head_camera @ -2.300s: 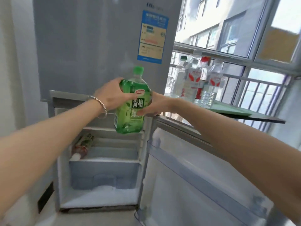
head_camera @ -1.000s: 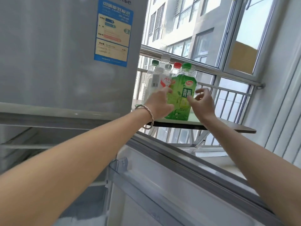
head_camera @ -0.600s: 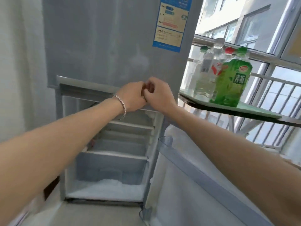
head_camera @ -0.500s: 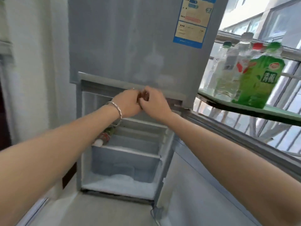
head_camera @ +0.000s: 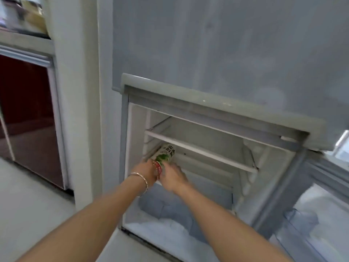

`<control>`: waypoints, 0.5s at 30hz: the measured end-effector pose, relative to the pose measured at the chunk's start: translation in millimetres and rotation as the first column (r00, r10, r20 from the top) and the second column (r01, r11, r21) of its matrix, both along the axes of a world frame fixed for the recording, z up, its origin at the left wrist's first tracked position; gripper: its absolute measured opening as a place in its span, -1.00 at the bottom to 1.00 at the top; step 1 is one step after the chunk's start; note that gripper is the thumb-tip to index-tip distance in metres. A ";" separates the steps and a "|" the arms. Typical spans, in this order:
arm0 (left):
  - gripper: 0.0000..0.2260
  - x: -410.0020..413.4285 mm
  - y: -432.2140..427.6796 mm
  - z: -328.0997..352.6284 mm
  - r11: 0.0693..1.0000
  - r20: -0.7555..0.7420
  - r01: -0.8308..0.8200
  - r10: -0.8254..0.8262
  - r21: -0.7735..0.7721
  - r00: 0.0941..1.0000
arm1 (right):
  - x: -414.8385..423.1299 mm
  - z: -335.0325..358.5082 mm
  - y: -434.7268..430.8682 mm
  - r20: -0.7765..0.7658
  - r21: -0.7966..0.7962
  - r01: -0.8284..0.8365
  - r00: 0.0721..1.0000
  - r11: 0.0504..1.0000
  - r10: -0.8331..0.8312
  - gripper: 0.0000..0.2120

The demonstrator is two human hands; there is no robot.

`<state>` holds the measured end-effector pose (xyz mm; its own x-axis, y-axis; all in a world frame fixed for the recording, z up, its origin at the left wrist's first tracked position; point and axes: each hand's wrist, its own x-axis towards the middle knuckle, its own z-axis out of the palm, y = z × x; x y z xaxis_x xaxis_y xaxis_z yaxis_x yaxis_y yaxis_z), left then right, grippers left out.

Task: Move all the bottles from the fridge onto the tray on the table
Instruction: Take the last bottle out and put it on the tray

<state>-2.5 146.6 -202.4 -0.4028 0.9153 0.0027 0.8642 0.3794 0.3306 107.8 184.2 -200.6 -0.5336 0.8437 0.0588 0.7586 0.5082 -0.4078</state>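
One bottle (head_camera: 165, 154) with a white, green and red label lies on its side on the left of a shelf in the fridge's open lower compartment (head_camera: 198, 167). My left hand (head_camera: 148, 170), a bracelet on its wrist, and my right hand (head_camera: 172, 175) are both closed around the bottle's near end. The bottle's cap end is hidden behind my hands. The tray, the table and the other bottles are out of view.
The fridge's lower door (head_camera: 311, 214) stands open at the right. A frosty drawer (head_camera: 179, 205) sits below the shelf. A white wall pillar (head_camera: 75, 91) and a dark red cabinet (head_camera: 28, 120) are to the left. Pale floor (head_camera: 28, 214) lies below.
The green bottle was set on the tray among the others. My view swung left and down to the fridge. Both hands dropped from the compartment's top edge onto the lying bottle.
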 end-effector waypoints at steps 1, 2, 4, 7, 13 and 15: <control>-0.46 -1.0 9.1 -10.2 0.999 0.029 -0.036 0.037 -0.017 0.999 | -1.0 -7.1 8.5 0.023 -0.008 0.008 1.000 1.000 -0.008 -0.59; -0.42 -1.8 18.1 -19.0 0.997 0.065 -0.074 0.076 -0.034 0.995 | -1.8 -14.2 16.9 0.043 -0.020 0.010 0.999 1.000 -0.009 -0.55; -0.36 -2.3 33.8 -33.2 0.987 0.150 -0.144 0.152 -0.065 0.977 | -2.1 -25.9 32.6 0.094 -0.047 0.011 0.996 0.999 -0.007 -0.48; -0.30 -3.7 55.4 -53.3 0.975 0.272 -0.216 0.219 -0.041 0.937 | -0.6 -35.6 49.6 0.134 -0.052 0.014 0.991 0.999 -0.007 -0.44; -0.55 -8.4 65.8 -75.5 0.959 0.368 -0.281 0.255 0.019 0.894 | 10.8 -51.8 53.9 0.125 -0.046 0.026 0.992 0.999 -0.020 -0.38; -0.49 1.0 58.9 -73.2 0.972 0.318 -0.230 0.203 0.050 0.926 | 17.6 -51.8 49.0 0.132 -0.071 0.036 0.991 0.997 -0.026 -0.27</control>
<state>-1.6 205.5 -275.6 -0.5841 0.8077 -0.0802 0.6144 0.5045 0.6066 125.4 233.2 -252.3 -0.5063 0.8594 -0.0720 0.8227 0.4563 -0.3392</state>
